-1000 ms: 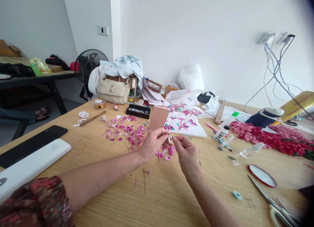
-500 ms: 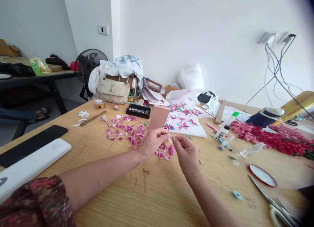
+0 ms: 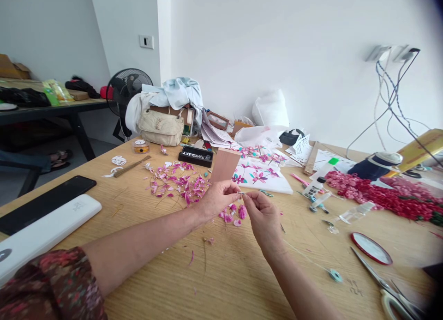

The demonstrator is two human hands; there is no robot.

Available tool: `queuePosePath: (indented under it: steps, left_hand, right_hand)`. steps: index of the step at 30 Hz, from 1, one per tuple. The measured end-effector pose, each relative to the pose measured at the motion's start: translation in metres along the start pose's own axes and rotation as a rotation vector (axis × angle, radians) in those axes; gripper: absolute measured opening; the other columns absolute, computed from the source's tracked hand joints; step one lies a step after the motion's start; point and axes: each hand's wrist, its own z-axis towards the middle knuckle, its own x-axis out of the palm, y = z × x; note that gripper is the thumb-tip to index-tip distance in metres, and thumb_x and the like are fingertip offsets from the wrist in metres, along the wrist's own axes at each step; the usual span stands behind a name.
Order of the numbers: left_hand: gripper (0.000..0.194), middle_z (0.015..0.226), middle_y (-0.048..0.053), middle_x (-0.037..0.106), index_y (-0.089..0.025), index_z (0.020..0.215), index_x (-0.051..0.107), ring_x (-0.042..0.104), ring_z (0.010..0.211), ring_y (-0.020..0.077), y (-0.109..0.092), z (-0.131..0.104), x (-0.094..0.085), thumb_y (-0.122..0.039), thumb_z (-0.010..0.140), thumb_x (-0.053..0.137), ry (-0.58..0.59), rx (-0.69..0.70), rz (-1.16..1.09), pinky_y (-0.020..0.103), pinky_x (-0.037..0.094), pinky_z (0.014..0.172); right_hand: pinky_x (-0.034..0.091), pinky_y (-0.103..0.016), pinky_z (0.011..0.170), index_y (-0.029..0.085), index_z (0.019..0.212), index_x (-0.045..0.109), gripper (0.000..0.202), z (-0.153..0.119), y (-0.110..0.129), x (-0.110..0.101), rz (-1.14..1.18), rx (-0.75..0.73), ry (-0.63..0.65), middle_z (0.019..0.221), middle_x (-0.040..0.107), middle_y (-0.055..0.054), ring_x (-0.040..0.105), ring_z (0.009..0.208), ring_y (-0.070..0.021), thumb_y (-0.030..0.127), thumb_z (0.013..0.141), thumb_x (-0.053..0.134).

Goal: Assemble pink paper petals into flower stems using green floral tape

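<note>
Close together above the table's middle, my left hand (image 3: 218, 197) and my right hand (image 3: 263, 214) are both closed in a pinch. Between their fingertips shows a tiny pale thing (image 3: 241, 193), too small to name. A thin light thread (image 3: 306, 257) runs from a pale green bobbin (image 3: 335, 275) up toward my right wrist, where it is lost from sight. Below the fingers lie a few loose pink petals (image 3: 228, 216). A pile of pink and white petals with thin stems (image 3: 182, 184) spreads left of my left hand. Just behind it, a flat pinkish-brown board (image 3: 224, 164) leans up.
Scissors (image 3: 384, 283), a red-rimmed round dish (image 3: 372, 248) and small bottles (image 3: 314, 188) are at right, before pink-red flower strands (image 3: 374, 195). Finished flowers (image 3: 259, 174) lie on a white sheet behind. A black case (image 3: 195, 156) sits beyond the petals; a white power bank (image 3: 51, 232) lies at left.
The view has shifted very slightly. Both hands keep their pinch at nearly the same spot, with small finger movements; a little more of the pale thing shows between the fingertips.
</note>
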Motion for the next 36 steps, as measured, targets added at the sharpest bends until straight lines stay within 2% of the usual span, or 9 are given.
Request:
queuePosePath:
  steps: [9, 16, 22, 36]
  left_hand:
    - [0.012, 0.067, -0.002, 0.053, -0.013, 0.075, 0.054, 0.046, 0.059, 0.0073, 0.001, -0.001, 0.002, -0.024, 0.071, 0.057, 0.031, -0.004, -0.046, 0.019, 0.036, 0.054]
    - [0.015, 0.064, -0.002, 0.053, -0.013, 0.073, 0.058, 0.044, 0.056, 0.0071, 0.002, -0.002, 0.001, -0.027, 0.073, 0.055, -0.010, 0.039, 0.003, 0.019, 0.035, 0.055]
    - [0.013, 0.068, 0.001, 0.060, -0.012, 0.073, 0.065, 0.051, 0.065, 0.0105, -0.005, 0.002, -0.005, -0.022, 0.069, 0.058, -0.018, 0.021, 0.095, 0.021, 0.038, 0.061]
    - [0.015, 0.069, 0.003, 0.065, -0.011, 0.074, 0.068, 0.055, 0.064, 0.0121, -0.008, 0.005, -0.010, -0.021, 0.068, 0.058, 0.006, 0.009, 0.162, 0.022, 0.040, 0.061]
  right_hand:
    - [0.023, -0.021, 0.041, 0.017, 0.068, 0.054, 0.023, 0.001, 0.002, 0.001, 0.094, 0.022, 0.005, 0.044, 0.043, 0.006, 0.031, 0.041, -0.0068, 0.040, 0.071, 0.057]
    - [0.021, -0.020, 0.039, 0.017, 0.066, 0.052, 0.023, -0.001, 0.005, 0.002, 0.146, 0.027, 0.025, 0.046, 0.043, 0.006, 0.030, 0.041, -0.0060, 0.039, 0.070, 0.058]
    - [0.020, -0.021, 0.040, 0.017, 0.068, 0.053, 0.023, 0.000, 0.001, 0.001, 0.175, 0.044, 0.046, 0.046, 0.041, 0.007, 0.028, 0.042, -0.0059, 0.039, 0.072, 0.058]
    - [0.018, -0.021, 0.041, 0.017, 0.067, 0.053, 0.025, 0.001, 0.000, 0.003, 0.258, 0.082, 0.049, 0.045, 0.038, 0.008, 0.026, 0.042, -0.0057, 0.040, 0.068, 0.061]
